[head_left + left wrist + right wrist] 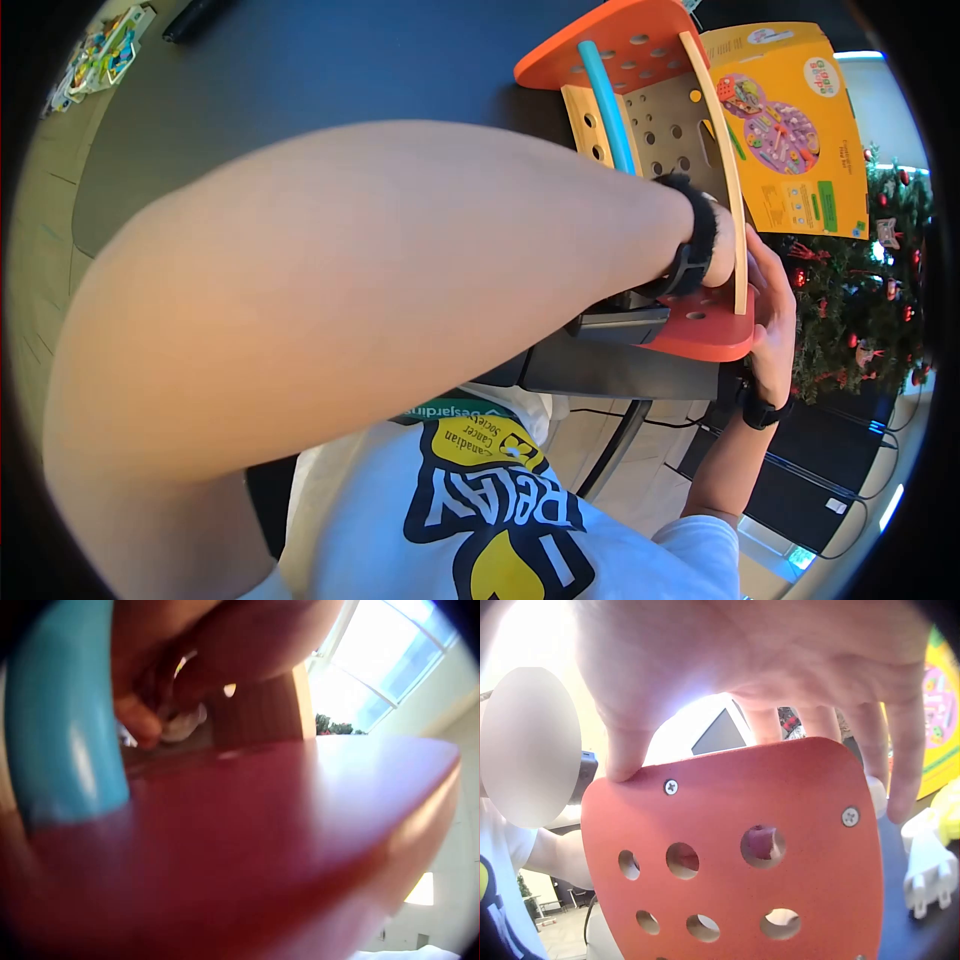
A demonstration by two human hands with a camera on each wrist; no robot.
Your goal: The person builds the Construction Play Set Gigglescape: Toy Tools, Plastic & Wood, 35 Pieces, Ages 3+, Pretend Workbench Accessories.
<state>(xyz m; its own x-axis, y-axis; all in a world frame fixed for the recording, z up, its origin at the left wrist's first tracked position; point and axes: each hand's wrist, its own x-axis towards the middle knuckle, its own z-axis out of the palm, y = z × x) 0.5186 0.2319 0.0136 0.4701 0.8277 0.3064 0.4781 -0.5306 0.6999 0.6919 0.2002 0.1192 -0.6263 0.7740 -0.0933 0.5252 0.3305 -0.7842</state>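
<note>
Two hands are at a box (670,105) by the edge of the dark table (300,70). The right hand (772,310) grips its red end (727,889), spread wide, thumb on the rim and fingers over the edge. The left hand (724,255) is inside, past the blue rod (606,105); I can't tell how far it's closed or whether it holds anything. A yellow carton (830,140) is just beside the box.
</note>
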